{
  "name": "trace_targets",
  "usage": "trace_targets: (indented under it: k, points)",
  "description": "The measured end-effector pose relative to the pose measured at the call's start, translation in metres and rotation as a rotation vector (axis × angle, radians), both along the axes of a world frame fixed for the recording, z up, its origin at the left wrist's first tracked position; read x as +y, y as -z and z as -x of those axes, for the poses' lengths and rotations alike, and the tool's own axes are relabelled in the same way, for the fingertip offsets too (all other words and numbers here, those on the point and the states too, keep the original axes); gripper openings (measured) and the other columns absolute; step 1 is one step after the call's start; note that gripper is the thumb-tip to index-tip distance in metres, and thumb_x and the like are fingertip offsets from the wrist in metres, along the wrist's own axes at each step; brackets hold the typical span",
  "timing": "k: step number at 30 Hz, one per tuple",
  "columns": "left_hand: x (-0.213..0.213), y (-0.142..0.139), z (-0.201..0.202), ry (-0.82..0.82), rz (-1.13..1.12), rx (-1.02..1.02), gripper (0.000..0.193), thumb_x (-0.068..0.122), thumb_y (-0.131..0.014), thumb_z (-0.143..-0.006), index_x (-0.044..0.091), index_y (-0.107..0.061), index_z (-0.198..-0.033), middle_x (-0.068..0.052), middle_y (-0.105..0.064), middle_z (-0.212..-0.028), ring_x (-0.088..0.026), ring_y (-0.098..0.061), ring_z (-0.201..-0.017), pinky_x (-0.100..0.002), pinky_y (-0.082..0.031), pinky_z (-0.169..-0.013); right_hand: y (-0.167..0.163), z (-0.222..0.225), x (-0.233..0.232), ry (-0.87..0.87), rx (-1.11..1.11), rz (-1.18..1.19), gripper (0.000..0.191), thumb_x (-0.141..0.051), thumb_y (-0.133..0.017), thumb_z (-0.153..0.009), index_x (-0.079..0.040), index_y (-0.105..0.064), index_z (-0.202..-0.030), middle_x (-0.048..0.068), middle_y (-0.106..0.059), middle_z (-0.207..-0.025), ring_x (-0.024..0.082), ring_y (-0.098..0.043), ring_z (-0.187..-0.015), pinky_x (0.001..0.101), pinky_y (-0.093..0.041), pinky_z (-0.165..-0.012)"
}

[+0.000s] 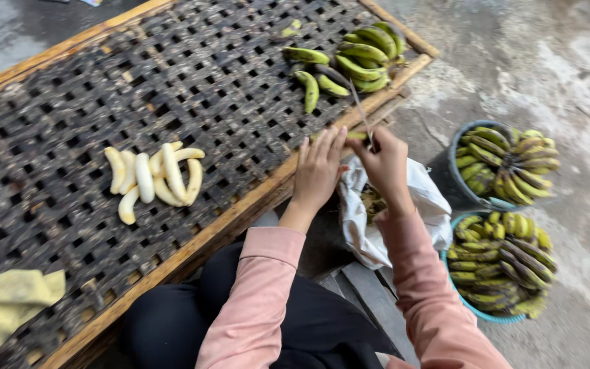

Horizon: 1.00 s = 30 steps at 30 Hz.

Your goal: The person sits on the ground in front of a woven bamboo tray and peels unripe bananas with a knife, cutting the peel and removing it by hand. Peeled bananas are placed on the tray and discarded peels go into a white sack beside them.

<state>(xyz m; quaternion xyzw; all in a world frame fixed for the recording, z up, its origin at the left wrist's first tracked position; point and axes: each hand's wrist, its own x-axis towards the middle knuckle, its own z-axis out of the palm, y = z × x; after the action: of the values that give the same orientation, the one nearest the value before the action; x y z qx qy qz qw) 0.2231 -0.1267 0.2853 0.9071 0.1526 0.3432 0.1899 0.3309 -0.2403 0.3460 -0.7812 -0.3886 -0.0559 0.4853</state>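
**Banana held over rack edge, knife in right hand**

Green banana [349,136] is gripped by left hand [319,167], fingers closed round it, just above wooden frame of woven rack [56,123]. Thin knife [362,113] is pinched in right hand [384,164], blade laid against the fruit. Peeled bananas [151,179] lie mid-rack, unpeeled bunch [353,58] at far corner. White bag [404,205] sits under hands; two tubs of bananas [503,219] close by on the right. Yellow cloth [5,304] on near-left of rack.

Peeled bananas [153,179] on woven rack [56,102]
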Motion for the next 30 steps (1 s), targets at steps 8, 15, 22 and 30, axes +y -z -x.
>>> trace_targets:
  k: [8,15,22,30]
  points:
    - [-0.08,0.015,-0.01,0.401,0.17,-0.141,0.064,0.017,-0.062,-0.097,0.004,-0.032,-0.152,-0.017,-0.051,-0.133,-0.038,-0.055,-0.123,-0.052,-0.041,-0.106,0.006,0.031,-0.098,-0.01,0.48,-0.148,0.027,-0.014,-0.073,-0.098,0.001,-0.067,-0.121,-0.003,-0.064,-0.081,0.003,-0.052,-0.066,0.0207,-0.041,-0.057]
    - [-0.095,0.029,-0.017,0.381,0.098,-0.086,0.053,0.021,-0.069,-0.097,0.014,-0.04,-0.141,-0.012,-0.054,-0.131,-0.033,-0.058,-0.123,-0.049,-0.046,-0.105,0.011,0.043,-0.147,-0.015,0.454,-0.018,0.056,-0.019,-0.052,-0.106,-0.008,-0.041,-0.159,0.005,-0.057,-0.088,0.012,-0.054,-0.07,0.0257,-0.047,-0.064]
    - [-0.096,0.023,-0.017,0.258,-0.215,-0.17,0.05,0.016,-0.07,-0.093,0.013,-0.059,-0.141,-0.007,-0.058,-0.124,-0.023,-0.062,-0.125,-0.06,-0.033,-0.119,0.018,0.064,-0.148,0.132,0.061,0.153,0.053,-0.024,-0.057,-0.103,-0.007,-0.045,-0.152,0.023,-0.061,-0.143,0.034,-0.067,-0.114,0.0379,-0.051,-0.095]
    - [-0.099,0.011,-0.012,0.31,-0.231,-0.188,0.037,0.01,-0.066,-0.098,0.008,-0.064,-0.134,-0.009,-0.066,-0.129,-0.025,-0.063,-0.129,-0.059,-0.038,-0.121,0.037,0.054,-0.138,0.095,0.534,-0.135,0.032,-0.034,-0.046,-0.11,-0.007,-0.052,-0.127,0.005,-0.053,-0.073,0.018,-0.049,-0.056,0.0307,-0.039,-0.051]
